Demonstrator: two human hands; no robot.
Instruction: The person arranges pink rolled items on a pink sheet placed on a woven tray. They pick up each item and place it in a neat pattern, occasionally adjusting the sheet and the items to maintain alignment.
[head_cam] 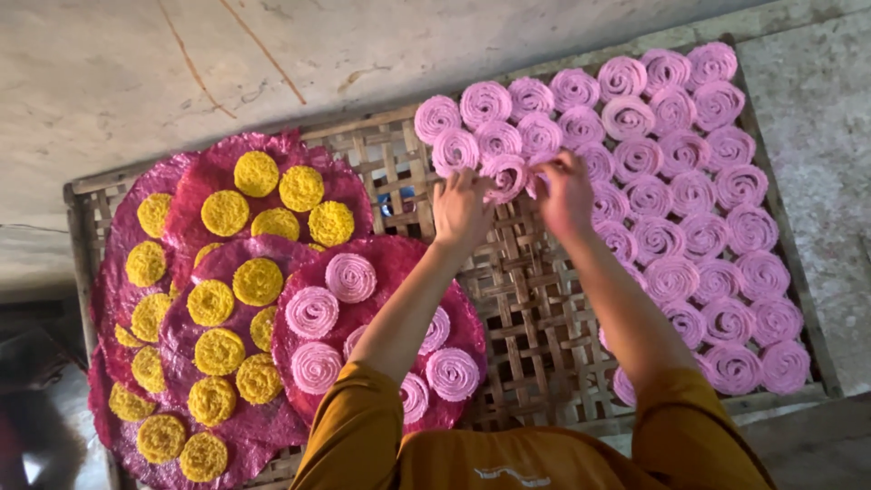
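Observation:
A woven bamboo rack [531,308] lies on the floor. Its right part is covered with several pink coiled noodle rounds [689,195] set in rows. My left hand [460,207] and my right hand [564,189] meet at the rows' left edge, both pinching one pink coiled round [505,175] against the rack. On the left lie dark red round mats; the nearest mat [390,259] carries several pink rounds [350,277], and my left forearm crosses over it. My sleeves are mustard coloured.
Further red mats [272,168] at the left hold several yellow coiled rounds [257,281], stacked overlapping. Bare bamboo lattice shows between the mats and the pink rows. Grey concrete floor [272,54] surrounds the rack. A dark blurred shape sits at the lower left corner.

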